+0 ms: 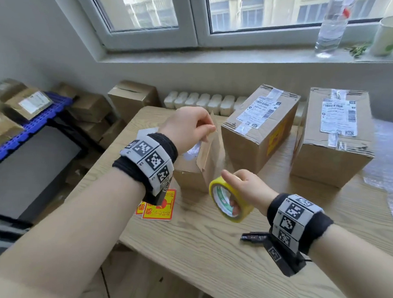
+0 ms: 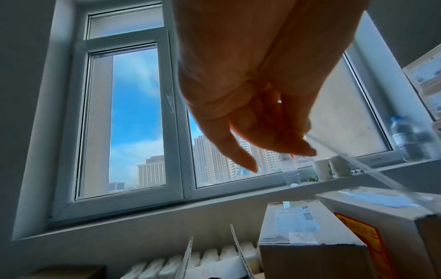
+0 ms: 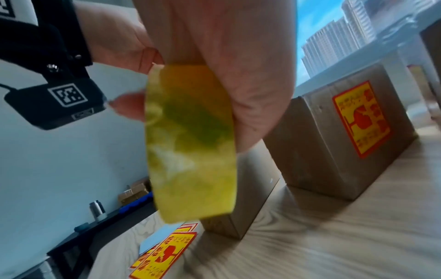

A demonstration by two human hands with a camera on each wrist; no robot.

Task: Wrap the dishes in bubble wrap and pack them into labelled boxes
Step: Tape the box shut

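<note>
Right hand (image 1: 241,190) grips yellow tape roll (image 1: 230,200) by its core while left hand (image 1: 187,125) pinches the tape's free end high, stretching a strip over the open small box (image 1: 190,173) on the table (image 1: 220,241), likely for sealing.

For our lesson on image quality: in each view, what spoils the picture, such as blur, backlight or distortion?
Head view: window frame bows, wide-angle distortion. Left wrist view: left hand is dark against the bright window. Right wrist view: tape roll and tabletop smear with motion blur.
</note>
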